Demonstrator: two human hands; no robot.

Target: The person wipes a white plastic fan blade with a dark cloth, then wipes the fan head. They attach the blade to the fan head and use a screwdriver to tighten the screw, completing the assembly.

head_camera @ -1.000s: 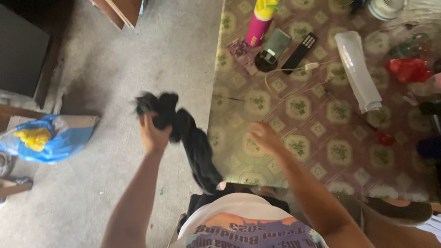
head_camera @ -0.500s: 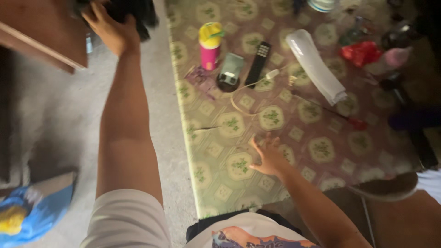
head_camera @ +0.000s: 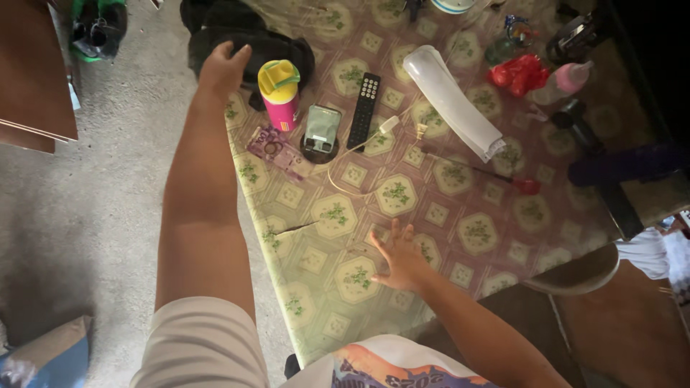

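Cloth comes first here: a crumpled black fabric garment [head_camera: 248,43] now lies at the far left end of the tabletop [head_camera: 460,230], which is covered in a green-and-cream patterned sheet. A second ago the left hand [head_camera: 224,66] held that garment bunched up over the grey floor; half a second ago it was carrying it up and away toward the far end. Now the left hand is stretched out over the garment's near edge with its grip open and fingers loose, touching the fabric or just above it; which of the two cannot be told. So the garment has been let go and rests on its own.

The right hand [head_camera: 399,260] is spread flat and open on the near part of the tabletop, holding nothing, much as it was half a second ago.

Just beside the garment stands a pink plastic bottle with a yellow lid [head_camera: 279,93]. Near it lie a purple patterned pouch [head_camera: 277,151], a grey-green phone on a round dark stand [head_camera: 321,133], a black remote control [head_camera: 364,109] and a long white plastic cover [head_camera: 451,100]. A red crumpled bag [head_camera: 519,73] sits well apart, toward the far right.
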